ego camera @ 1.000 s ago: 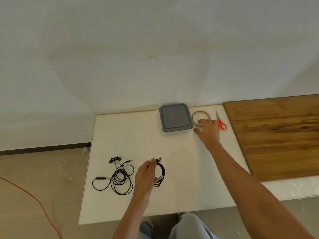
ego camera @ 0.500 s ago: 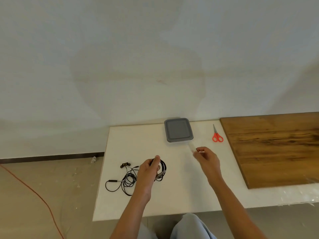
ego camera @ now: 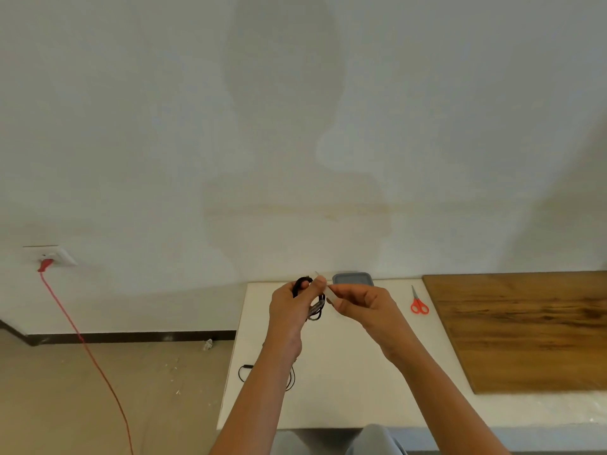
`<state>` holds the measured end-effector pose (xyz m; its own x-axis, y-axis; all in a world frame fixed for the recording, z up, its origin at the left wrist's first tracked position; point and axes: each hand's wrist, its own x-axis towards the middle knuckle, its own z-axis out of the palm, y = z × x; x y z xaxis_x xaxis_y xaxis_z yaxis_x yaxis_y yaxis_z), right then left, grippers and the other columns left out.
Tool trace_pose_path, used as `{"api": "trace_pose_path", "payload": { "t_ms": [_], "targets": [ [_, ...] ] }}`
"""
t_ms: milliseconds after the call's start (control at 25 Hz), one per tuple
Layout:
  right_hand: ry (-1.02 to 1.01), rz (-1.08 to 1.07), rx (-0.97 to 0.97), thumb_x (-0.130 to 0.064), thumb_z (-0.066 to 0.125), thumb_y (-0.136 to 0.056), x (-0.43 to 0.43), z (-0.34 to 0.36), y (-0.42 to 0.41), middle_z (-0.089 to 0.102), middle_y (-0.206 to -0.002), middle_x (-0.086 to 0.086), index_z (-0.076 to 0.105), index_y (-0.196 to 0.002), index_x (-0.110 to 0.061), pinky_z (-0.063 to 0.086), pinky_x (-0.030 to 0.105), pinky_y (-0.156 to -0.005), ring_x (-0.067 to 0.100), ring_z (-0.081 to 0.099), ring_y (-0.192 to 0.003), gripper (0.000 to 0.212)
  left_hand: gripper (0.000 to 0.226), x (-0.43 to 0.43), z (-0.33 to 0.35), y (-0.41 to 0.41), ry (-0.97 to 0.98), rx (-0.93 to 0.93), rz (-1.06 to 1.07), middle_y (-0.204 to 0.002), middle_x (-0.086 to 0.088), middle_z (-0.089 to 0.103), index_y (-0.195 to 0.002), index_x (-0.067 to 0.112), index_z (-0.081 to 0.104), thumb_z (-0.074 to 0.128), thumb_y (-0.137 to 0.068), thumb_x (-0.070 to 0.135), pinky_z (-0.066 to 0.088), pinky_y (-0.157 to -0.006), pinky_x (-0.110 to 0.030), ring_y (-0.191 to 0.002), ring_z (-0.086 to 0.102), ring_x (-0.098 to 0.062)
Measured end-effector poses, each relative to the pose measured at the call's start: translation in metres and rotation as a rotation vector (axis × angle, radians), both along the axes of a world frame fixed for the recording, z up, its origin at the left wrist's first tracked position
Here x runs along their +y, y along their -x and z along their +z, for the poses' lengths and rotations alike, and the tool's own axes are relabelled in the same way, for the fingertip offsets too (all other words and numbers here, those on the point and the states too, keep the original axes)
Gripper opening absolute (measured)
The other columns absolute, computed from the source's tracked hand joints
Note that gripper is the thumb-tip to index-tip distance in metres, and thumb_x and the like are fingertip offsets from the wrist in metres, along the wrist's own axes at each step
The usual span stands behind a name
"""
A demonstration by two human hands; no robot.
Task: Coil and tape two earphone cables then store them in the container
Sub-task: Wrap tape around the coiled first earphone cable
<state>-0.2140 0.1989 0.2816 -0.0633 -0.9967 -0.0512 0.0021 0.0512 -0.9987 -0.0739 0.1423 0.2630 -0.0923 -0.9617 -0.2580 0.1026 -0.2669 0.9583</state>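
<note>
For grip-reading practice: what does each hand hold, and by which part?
Left hand pinches the coiled earphone cable by its upper loop; right hand pinches a tape strip by its lower end.

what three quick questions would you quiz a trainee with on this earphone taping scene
1. True or false: the left hand grips the coiled earphone cable.
2. What does the right hand pinch? A a marker, B a strip of tape, C a plug.
3. Fill in: the red scissors lie on the table between the grey container and the ____.
Key: 1 true; 2 B; 3 wooden board.
</note>
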Motion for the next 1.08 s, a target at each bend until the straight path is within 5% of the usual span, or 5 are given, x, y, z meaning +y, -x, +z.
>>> {"api": "trace_pose_path", "payload": {
  "t_ms": [240,560,840,1080],
  "targets": [
    [0.125,-0.139,0.124,-0.004,0.068,-0.084,0.012,0.021,-0.018,0.075,-0.092,-0.007,0.072,-0.101,-0.018,0.055,0.019,-0.077,0.009,0.069,-0.088,0.023,0.027,0.014,0.031,-0.014,0.054,0.105,0.107,-0.083,-0.008,0.065,-0.076,0.013,0.057,0.079,-0.077,0.028,0.049,-0.083,-0.035,-0.082,0.062,-0.022],
    [0.093,-0.43,0.266,-0.025,0.075,-0.08,0.021,0.026,-0.035,0.072,-0.078,-0.002,0.07,-0.084,-0.02,0.051,0.012,-0.059,0.012,0.068,-0.072,0.008,0.026,0.023,0.042,-0.021,0.082,0.137,0.143,-0.09,-0.012,0.072,-0.086,0.008,0.059,0.076,-0.08,0.027,0.047,-0.08,-0.033,-0.085,0.064,-0.022],
    [-0.006,-0.398,0.169,-0.018,0.07,-0.083,0.019,0.035,-0.041,0.071,-0.065,0.001,0.072,-0.077,-0.015,0.058,0.026,-0.066,0.01,0.067,-0.062,0.007,0.04,0.024,0.038,-0.022,0.06,0.153,0.159,-0.092,-0.015,0.07,-0.099,-0.004,0.061,0.075,-0.081,0.029,0.047,-0.081,-0.033,-0.085,0.06,-0.021],
    [-0.071,-0.234,0.244,-0.014,0.067,-0.081,0.019,0.034,-0.037,0.067,-0.068,0.003,0.07,-0.078,-0.002,0.05,0.024,-0.062,0.0,0.058,-0.052,0.013,0.025,0.023,0.035,-0.025,0.072,0.09,0.212,-0.082,-0.005,0.061,-0.077,0.013,0.056,0.075,-0.081,0.029,0.046,-0.082,-0.036,-0.081,0.058,-0.021]
  ]
}}
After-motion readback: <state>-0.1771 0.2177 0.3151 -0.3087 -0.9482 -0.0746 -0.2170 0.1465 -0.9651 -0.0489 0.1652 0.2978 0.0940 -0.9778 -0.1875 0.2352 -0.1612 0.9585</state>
